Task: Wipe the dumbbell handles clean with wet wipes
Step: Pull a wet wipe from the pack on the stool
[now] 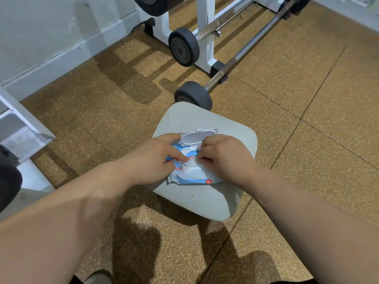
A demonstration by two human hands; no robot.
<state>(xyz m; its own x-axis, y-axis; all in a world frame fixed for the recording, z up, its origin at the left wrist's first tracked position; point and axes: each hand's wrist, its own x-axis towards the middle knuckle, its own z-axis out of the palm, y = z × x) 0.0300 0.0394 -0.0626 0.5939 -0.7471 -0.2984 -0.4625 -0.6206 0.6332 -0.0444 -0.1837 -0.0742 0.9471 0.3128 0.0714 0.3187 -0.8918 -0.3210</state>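
A blue and white pack of wet wipes (192, 177) lies on a grey padded stool (205, 197), its white flip lid (198, 136) standing open. My left hand (155, 158) presses down on the pack's left side, with the index finger at the opening. My right hand (223, 156) pinches a white wipe (191, 163) at the opening. Beyond the stool, a long barbell with a steel handle (246, 50) and a dark end weight (193, 95) lies on the floor. A second bar with a dark plate (183, 47) rests against the rack.
A white metal rack (207, 37) stands at the back, with a large black plate (158, 5) at the top. A pale wall runs along the left. A white bench frame and a dark weight (8, 187) sit at the left edge. The floor is speckled brown rubber tile.
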